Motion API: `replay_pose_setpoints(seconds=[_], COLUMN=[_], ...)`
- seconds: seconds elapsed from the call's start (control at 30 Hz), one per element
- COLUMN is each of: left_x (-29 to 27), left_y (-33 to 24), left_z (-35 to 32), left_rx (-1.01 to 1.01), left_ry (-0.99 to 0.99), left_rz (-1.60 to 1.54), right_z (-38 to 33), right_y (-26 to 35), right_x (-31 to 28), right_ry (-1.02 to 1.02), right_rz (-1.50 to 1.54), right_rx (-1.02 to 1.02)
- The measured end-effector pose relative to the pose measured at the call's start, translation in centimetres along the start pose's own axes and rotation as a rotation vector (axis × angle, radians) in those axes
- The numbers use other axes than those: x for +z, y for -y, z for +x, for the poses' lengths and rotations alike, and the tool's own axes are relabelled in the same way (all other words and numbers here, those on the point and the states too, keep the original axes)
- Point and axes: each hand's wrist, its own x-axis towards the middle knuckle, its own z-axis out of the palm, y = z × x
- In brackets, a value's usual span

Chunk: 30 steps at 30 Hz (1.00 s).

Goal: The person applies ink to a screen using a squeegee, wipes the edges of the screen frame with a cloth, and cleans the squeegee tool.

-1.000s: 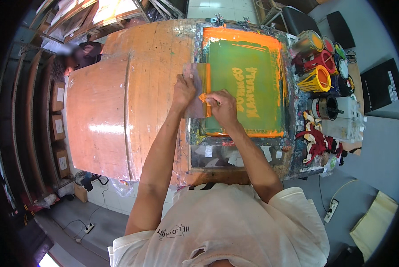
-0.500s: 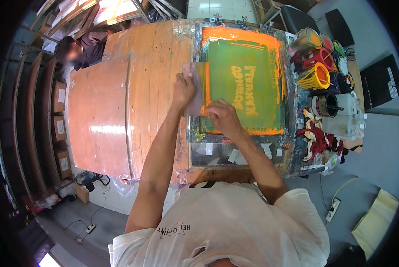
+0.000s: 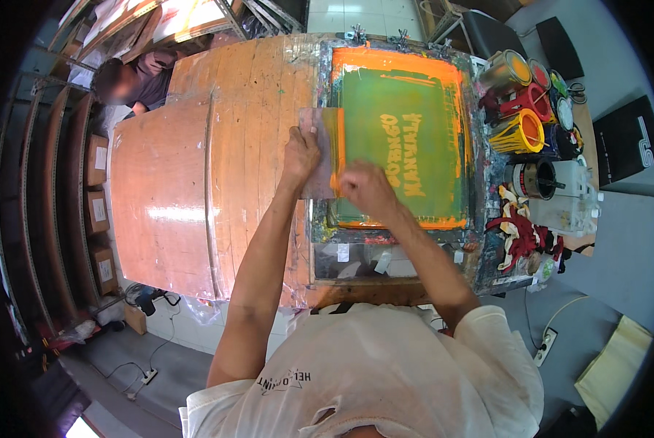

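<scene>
My left hand (image 3: pixel 302 155) is closed round a wide flat squeegee (image 3: pixel 330 152), held on edge over the left side of a screen-printing frame (image 3: pixel 322 80). Thick orange ink coats the squeegee's right edge. By the lower end of that edge is my right hand (image 3: pixel 369 191), its fingers curled in and partly smeared by motion. Whatever those fingers may hold is hidden. Beneath lies the frame's green mesh (image 3: pixel 436 95), with pale lettering across its middle. Orange ink (image 3: pixel 385 57) is banked along the mesh's far side and streaked down its right and near sides.
Ink tubs, among them a yellow one (image 3: pixel 516 133) and a dark can (image 3: pixel 535 180), stand along the right. Stained rags (image 3: pixel 516 233) lie nearer. A wooden board (image 3: pixel 159 197) covers the table's left part. Another person (image 3: pixel 148 77) is at the far left corner, beside shelves.
My right hand has shifted slightly along the squeegee's inked edge and is now blurred. The left hand keeps its grip on the squeegee. The person at far left has raised an arm.
</scene>
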Motion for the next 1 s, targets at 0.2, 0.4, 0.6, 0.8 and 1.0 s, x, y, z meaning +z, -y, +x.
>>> replay_pose_setpoints(seconds=[0.2, 0.4, 0.6, 0.8, 1.0], left_x=[0.4, -0.3, -0.1, 0.1, -0.2], left_y=[0.2, -0.3, -0.5, 0.2, 0.0], left_z=[0.3, -0.4, -0.2, 0.4, 0.0], left_rx=[0.024, -0.028, 0.000, 0.025, -0.057], left_ry=[0.016, 0.028, 0.001, -0.016, -0.019], left_rz=[0.029, 0.006, 0.043, 0.059, -0.072], right_z=[9.9, 2.4, -2.2, -2.0, -6.4], right_y=[-6.2, -1.2, 1.9, 1.7, 1.5], right_x=[-0.2, 0.5, 0.3, 1.2, -0.5], right_ry=[-0.250, -0.123, -0.096, -0.199, -0.273], right_rz=[-0.069, -0.058, 0.109, 0.099, 0.677], right_rx=[-0.017, 0.047, 0.022, 0.032, 0.495])
